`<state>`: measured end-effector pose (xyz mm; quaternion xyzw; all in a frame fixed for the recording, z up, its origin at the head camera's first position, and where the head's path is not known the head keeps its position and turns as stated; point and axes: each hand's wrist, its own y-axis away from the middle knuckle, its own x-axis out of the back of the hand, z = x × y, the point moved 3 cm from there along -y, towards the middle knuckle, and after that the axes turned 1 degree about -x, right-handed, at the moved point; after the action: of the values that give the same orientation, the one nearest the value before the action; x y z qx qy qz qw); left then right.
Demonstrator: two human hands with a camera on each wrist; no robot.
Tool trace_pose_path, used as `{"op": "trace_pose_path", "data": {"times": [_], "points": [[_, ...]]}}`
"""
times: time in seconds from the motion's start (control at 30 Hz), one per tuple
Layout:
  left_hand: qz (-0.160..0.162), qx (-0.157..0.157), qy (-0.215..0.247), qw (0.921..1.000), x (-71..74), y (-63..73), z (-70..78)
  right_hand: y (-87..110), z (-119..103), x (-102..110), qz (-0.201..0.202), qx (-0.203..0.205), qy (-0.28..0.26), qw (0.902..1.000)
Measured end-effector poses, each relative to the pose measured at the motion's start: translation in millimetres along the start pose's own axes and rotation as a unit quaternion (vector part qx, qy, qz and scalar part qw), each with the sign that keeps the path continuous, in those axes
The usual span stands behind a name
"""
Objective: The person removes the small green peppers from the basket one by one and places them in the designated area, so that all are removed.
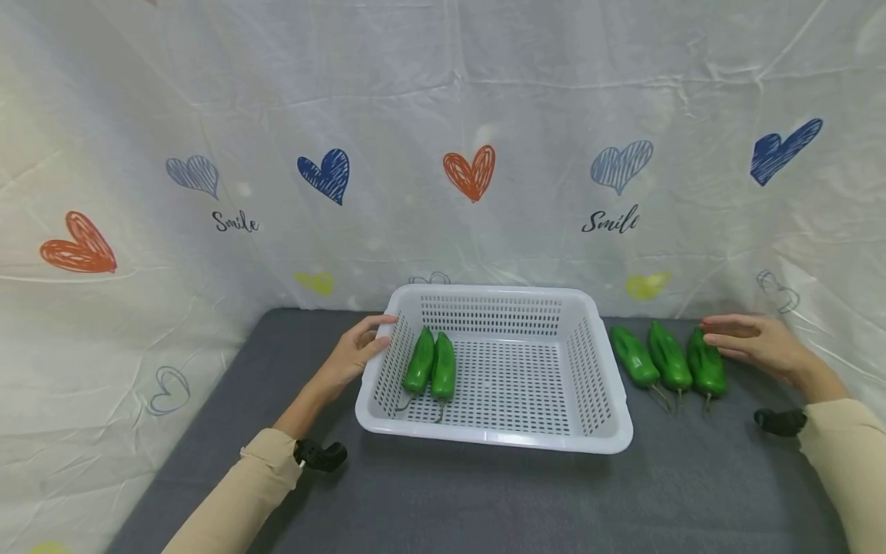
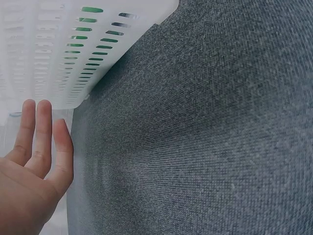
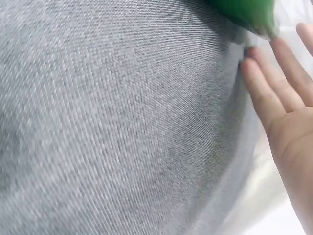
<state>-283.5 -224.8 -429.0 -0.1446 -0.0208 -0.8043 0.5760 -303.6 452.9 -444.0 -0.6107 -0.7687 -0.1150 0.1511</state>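
Observation:
A white perforated basket (image 1: 602,431) stands mid-table on a grey cloth, with two green peppers (image 1: 431,368) lying side by side at its left end. My left hand (image 1: 356,352) rests with straight fingers against the basket's left wall (image 2: 73,54); its fingers (image 2: 43,132) show below the wall in the left wrist view. Three more green peppers (image 1: 667,358) lie in a row right of the basket. My right hand (image 1: 751,342) hovers flat and open beside the rightmost pepper (image 1: 706,365), whose green edge (image 3: 244,12) shows near the fingers (image 3: 266,93).
A white sheet printed with hearts and "Smile" hangs behind and around the table. The grey cloth (image 1: 484,500) stretches toward me in front of the basket.

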Motion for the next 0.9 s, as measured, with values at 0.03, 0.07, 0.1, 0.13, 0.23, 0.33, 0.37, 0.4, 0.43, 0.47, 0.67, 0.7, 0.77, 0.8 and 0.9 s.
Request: {"op": "trace_pose_path", "data": {"times": [0.03, 0.07, 0.1, 0.13, 0.23, 0.33, 0.37, 0.4, 0.43, 0.47, 0.67, 0.7, 0.77, 0.8, 0.9], "points": [[0.000, 0.001, 0.001, 1.0000, -0.1, -0.1, -0.3, 1.4, -0.9, 0.2, 0.000, -0.001, 0.008, 1.0000], [-0.001, 0.002, 0.001, 1.0000, -0.3, -0.1, -0.6, 2.9, -2.4, 0.5, 0.002, -0.003, 0.015, 0.9999], [-0.001, 0.002, 0.002, 1.0000, -0.5, -0.2, -0.8, 4.5, -4.3, 0.7, 0.004, -0.003, 0.028, 0.9996], [-0.001, 0.003, 0.003, 1.0000, -0.6, -0.2, -0.9, 6.1, -6.6, 0.9, 0.006, -0.003, 0.040, 0.9992], [0.000, 0.002, 0.002, 1.0000, -0.6, -0.4, -0.9, 10.0, -16.0, 0.7, 0.019, -0.005, 0.075, 0.9970], [0.002, 0.001, 0.001, 1.0000, -0.4, -0.3, -0.8, 12.6, -28.3, -2.0, 0.038, -0.002, 0.087, 0.9955], [0.003, 0.000, 0.000, 1.0000, -0.2, -0.2, -0.9, 13.0, -32.5, -3.4, 0.046, 0.002, 0.085, 0.9953], [0.003, 0.000, 0.000, 1.0000, -0.2, -0.1, -0.9, 13.4, -36.5, -5.0, 0.053, 0.006, 0.078, 0.9956], [0.003, 0.000, 0.000, 1.0000, -0.1, 0.0, -0.9, 13.8, -40.6, -6.8, 0.058, 0.014, 0.072, 0.9957], [0.004, 0.000, 0.000, 1.0000, 0.1, 0.2, -0.9, 13.9, -44.6, -8.9, 0.066, 0.019, 0.061, 0.9957], [0.007, 0.002, -0.007, 1.0000, 0.0, 0.9, -1.7, 13.8, -66.0, -25.4, 0.095, 0.052, -0.028, 0.9938], [0.007, 0.002, -0.008, 0.9999, -0.2, 0.9, -1.7, 13.5, -69.9, -28.8, 0.099, 0.057, -0.043, 0.9925], [0.006, 0.003, -0.009, 0.9999, -0.5, 0.7, -1.5, 12.5, -77.6, -35.8, 0.105, 0.066, -0.070, 0.9899], [0.007, 0.003, -0.009, 0.9999, -0.7, 0.5, -1.5, 11.7, -81.7, -39.6, 0.106, 0.071, -0.078, 0.9887], [0.006, 0.002, -0.010, 0.9999, -1.1, -0.2, -0.9, 8.6, -94.9, -52.1, 0.105, 0.085, -0.092, 0.9866]]}}
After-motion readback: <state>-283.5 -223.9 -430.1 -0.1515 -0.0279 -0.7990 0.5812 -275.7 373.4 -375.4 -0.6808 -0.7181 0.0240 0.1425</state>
